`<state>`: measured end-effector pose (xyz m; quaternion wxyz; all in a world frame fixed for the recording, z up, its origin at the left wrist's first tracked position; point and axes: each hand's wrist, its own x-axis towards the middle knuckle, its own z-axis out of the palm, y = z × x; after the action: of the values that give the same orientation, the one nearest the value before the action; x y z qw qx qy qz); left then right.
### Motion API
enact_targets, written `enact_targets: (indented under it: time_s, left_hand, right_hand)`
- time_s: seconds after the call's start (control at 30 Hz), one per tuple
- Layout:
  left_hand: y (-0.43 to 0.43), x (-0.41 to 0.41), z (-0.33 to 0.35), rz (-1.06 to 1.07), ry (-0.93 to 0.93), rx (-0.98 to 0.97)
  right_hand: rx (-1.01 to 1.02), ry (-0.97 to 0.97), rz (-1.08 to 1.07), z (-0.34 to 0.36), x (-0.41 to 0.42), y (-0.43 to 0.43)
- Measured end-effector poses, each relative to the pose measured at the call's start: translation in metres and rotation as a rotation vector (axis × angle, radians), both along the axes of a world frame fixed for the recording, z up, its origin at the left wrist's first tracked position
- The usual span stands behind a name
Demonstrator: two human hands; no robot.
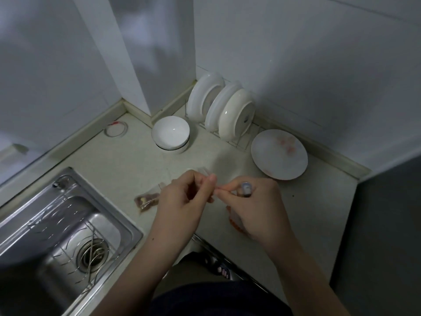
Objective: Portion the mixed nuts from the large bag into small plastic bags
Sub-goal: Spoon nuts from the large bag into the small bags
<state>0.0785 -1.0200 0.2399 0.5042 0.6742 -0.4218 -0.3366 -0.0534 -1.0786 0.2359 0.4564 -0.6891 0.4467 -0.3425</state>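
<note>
On the worktop point(127, 165), beside the sink point(68, 224), one filled small bag point(147, 201) of nuts already lies done. A reddish bag point(235, 224), likely the large one, shows under the right wrist. The left hand point(182, 199) and right hand point(255, 206) pinch a clear small plastic bag point(217, 189) between fingertips (both grips closed on its edge). I judge the step is opening or sealing its mouth; next calls for a fine, even pull. No readable writing anywhere.
</note>
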Motion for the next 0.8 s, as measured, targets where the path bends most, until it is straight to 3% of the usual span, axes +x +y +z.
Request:
enact_targets:
  time_s: [0.33,0.5,0.8]
  left_hand:
    - [0.004,0.009,-0.011,-0.036,-0.129,0.042]
    - [0.005,0.012,-0.015,-0.077,-0.182,0.058]
    - [0.009,0.011,-0.019,-0.082,-0.187,0.043]
  right_hand:
    - [0.154,-0.071,0.072,-0.006,0.001,0.005]
    - [0.099,-0.028,0.134,-0.005,0.003,0.006]
    - [0.027,0.015,0.051,-0.013,0.006,0.008]
